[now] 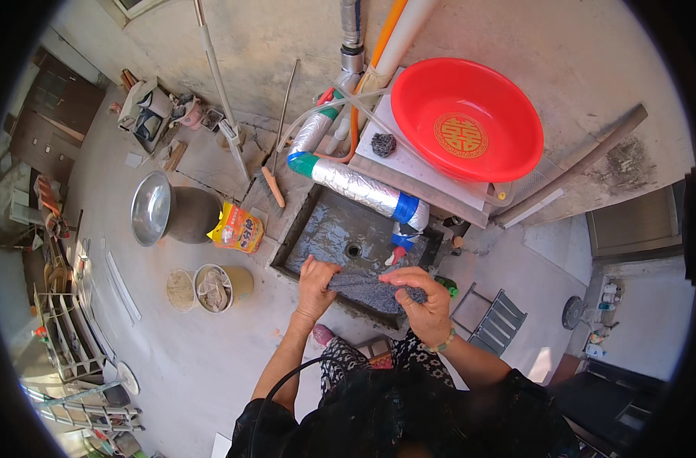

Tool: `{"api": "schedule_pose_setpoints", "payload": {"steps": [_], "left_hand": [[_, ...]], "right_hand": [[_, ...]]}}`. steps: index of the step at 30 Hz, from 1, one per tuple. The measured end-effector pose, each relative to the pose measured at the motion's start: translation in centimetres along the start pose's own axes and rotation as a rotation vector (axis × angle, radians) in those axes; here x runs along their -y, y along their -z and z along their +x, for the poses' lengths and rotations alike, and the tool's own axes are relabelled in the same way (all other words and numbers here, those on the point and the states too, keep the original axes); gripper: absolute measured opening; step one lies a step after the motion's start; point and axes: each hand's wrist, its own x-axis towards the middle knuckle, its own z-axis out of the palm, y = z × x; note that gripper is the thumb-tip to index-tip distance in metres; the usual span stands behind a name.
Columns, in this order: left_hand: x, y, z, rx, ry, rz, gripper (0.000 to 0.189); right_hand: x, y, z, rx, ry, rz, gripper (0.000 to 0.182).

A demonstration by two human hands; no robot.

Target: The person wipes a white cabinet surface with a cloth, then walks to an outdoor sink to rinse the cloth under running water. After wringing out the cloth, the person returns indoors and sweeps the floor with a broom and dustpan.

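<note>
A wet-looking grey cloth (pixel 365 291) stretches between my two hands above the near side of a dark stone sink (pixel 325 220). My left hand (pixel 318 286) grips its left end, with the fingers closed around it. At the other end my right hand (pixel 425 300) holds the cloth between thumb and fingers, with the upper fingers partly lifted. Beyond the cloth, water wets the sink floor around the round drain (pixel 354 249). A foil-wrapped pipe (pixel 359 183) ends in a taped tap (pixel 398 252) just above my right hand.
A red plastic basin (pixel 468 120) and a steel-wool scourer (pixel 383 145) sit on the white slab behind the sink. Left stand a yellow detergent bag (pixel 237 229), a metal bowl (pixel 151 209) and a bucket (pixel 222 286). A folding stool (pixel 498 320) is at the right.
</note>
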Motion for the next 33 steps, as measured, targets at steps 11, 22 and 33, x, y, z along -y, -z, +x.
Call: {"api": "schedule_pose_setpoints", "payload": {"steps": [11,22,33], "left_hand": [[-4.4,0.7,3.1,0.331,0.046,-0.461,0.111],[-3.1,4.5,5.6,0.289,0.215,-0.564,0.037],[-5.9,5.1,7.9,0.292,-0.268,0.010,0.043]], "right_hand": [[0.3,-1.8,2.5,0.133,0.003,-0.012,0.021],[-1.8,-1.6,1.3,-0.429,-0.388,0.280,0.015],[-6.4,-4.1,-2.1,-0.443,-1.166,1.508,0.071]]}}
